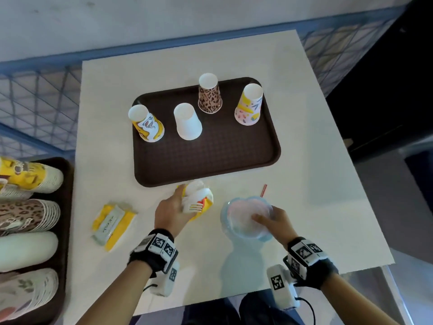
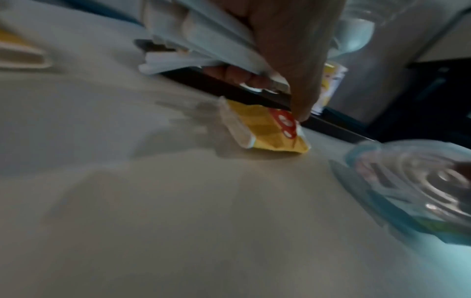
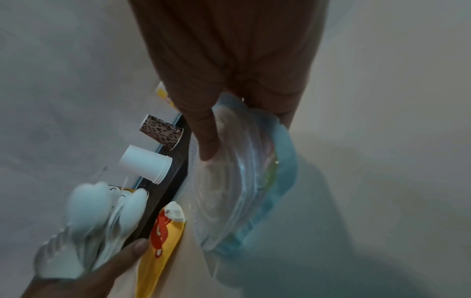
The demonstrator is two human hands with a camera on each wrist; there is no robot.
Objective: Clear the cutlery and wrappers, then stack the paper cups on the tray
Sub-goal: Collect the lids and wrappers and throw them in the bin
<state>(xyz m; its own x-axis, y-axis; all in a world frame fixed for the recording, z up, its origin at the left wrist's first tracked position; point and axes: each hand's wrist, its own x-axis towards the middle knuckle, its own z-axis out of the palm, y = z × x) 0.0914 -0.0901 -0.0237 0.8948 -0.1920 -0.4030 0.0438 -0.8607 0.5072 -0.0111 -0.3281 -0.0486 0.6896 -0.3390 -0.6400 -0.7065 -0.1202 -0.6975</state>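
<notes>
Four paper cups stand upside down on the brown tray [image 1: 210, 160]: a yellow cartoon cup [image 1: 146, 125], a white cup [image 1: 187, 121] [image 3: 145, 163], a leopard cup [image 1: 209, 93] [image 3: 162, 132] and a yellow-pink cup [image 1: 249, 104]. Just in front of the tray, my left hand [image 1: 185, 202] [image 2: 272, 94] grips a bundle of white plastic cutlery [image 1: 195, 195] [image 2: 203, 40] [image 3: 86, 213]. Its thumb tip presses on a yellow wrapper [image 1: 206, 205] [image 2: 267, 131] [image 3: 163, 242] lying on the table. My right hand [image 1: 260, 218] [image 3: 244, 137] holds a clear, blue-rimmed plastic dish [image 1: 243, 216] [image 2: 420, 187] [image 3: 229, 191], thumb inside it.
A second yellow wrapper [image 1: 112, 225] lies on the white table [image 1: 328, 207] to the left of my left hand. A red straw [image 1: 263, 190] pokes out behind the dish. Stacks of paper cups [image 1: 28, 214] lie on another brown tray off the table's left edge.
</notes>
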